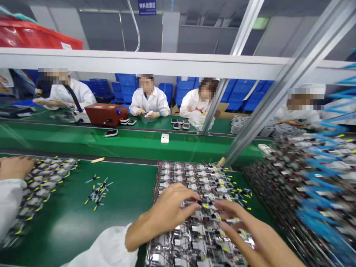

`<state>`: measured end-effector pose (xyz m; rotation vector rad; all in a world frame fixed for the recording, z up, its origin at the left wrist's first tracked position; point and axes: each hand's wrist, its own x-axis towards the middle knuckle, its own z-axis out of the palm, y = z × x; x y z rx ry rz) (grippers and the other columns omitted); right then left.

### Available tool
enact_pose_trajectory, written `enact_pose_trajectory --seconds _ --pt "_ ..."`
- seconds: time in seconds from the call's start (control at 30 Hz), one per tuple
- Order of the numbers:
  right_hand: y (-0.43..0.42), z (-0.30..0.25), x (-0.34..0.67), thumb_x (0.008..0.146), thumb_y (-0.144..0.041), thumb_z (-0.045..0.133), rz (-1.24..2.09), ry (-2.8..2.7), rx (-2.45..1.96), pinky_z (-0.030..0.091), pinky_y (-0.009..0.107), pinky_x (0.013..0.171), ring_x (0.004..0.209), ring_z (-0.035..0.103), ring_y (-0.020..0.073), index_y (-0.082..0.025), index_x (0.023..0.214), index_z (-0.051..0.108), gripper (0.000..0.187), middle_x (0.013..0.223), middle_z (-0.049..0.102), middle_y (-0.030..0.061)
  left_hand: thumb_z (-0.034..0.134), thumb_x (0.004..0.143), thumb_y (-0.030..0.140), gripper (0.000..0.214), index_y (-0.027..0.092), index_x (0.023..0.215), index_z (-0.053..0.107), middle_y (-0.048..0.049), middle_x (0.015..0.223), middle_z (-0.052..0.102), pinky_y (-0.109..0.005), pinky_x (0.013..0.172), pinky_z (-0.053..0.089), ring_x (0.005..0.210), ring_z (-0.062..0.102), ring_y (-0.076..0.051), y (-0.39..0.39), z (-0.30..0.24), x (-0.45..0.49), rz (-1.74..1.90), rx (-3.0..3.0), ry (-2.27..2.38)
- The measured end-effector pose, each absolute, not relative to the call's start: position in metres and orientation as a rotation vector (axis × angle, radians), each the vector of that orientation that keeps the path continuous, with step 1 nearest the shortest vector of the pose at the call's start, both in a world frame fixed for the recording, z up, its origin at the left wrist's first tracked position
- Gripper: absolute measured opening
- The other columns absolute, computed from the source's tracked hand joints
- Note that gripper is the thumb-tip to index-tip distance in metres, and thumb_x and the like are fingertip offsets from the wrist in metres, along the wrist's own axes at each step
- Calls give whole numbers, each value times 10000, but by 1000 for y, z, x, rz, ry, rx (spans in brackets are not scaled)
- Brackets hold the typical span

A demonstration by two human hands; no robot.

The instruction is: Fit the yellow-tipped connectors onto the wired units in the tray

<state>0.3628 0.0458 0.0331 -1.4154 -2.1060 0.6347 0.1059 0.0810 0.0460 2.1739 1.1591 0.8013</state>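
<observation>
Your left hand (174,204) has thumb and finger almost meeting at a small black part (199,203) above the clear tray (164,240); whether it is pinched, I cannot tell. Your right hand's (257,230) fingers are parted. Loose yellow-tipped pieces (98,193) suggest work remains; finished rows are unclear. A blue coiled hose (319,181) partly blocks the stacked trays (267,193)

Red bin (36,35) upper left; blue crates (185,89) stacked at back.
</observation>
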Motion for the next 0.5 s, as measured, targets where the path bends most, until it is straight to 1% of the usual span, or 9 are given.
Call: enact_pose_trajectory --seconds 0.03,0.07,0.1,0.23,0.27,0.33,0.37,0.43,0.5 --pt "56 40 346 947 -527 478 707 -2109 -1389 587 299 784 930 705 235 -283 1238 601 400 1179 694 72 651 899 249 91 217 982 672 -13 972 720 -327 868 468 952 628 -199 82 46 116 798 2171 1104" --pt "66 45 333 965 -507 442 803 -2123 -1354 572 305 802 937 696 233 -267 1205 601 375 1161 695 77 652 893 228 90 208 981 654 -19 974 711 -322 862 469 953 629 -201 85 45 123 802 2156 1070" --pt "76 47 323 963 -496 437 883 -2128 -1325 562 302 789 908 691 227 -257 1142 613 347 1091 709 71 648 891 219 96 200 983 631 -25 975 700 -315 851 472 950 630 -200 88 42 127 813 2132 1052" --pt "103 29 322 914 -478 459 1082 -2069 -1360 496 266 620 712 637 202 -228 916 618 296 777 676 33 618 911 290 194 198 1058 533 -34 1002 664 -293 800 485 940 631 -193 106 25 125 791 2044 1013" --pt "107 22 328 897 -479 467 1079 -2050 -1385 479 263 600 683 622 199 -224 881 612 295 732 656 27 608 915 293 207 201 1079 522 -39 1025 661 -296 809 484 956 625 -196 111 20 122 764 2069 1001" --pt "114 9 339 874 -497 464 1007 -2019 -1447 458 266 581 651 604 199 -220 842 604 311 693 631 24 556 929 212 156 203 1083 538 -47 1050 654 -316 851 470 990 604 -205 122 7 117 673 2219 993" --pt "118 4 344 867 -512 454 957 -2005 -1490 450 270 572 644 601 203 -221 846 609 330 686 627 25 524 925 152 151 202 1062 562 -49 1049 649 -327 869 459 1001 591 -212 128 0 114 609 2330 994" --pt "123 0 350 852 -540 431 886 -2000 -1581 440 283 566 656 613 222 -225 886 636 377 699 643 34 479 894 56 225 199 1007 610 -54 1033 637 -341 886 441 1004 568 -224 137 -12 109 454 2558 978" --pt "126 1 353 826 -550 424 866 -2026 -1658 435 298 576 676 627 241 -232 891 664 404 712 668 43 498 860 25 254 197 991 631 -61 1039 624 -338 884 433 1006 553 -230 144 -21 108 332 2729 930"
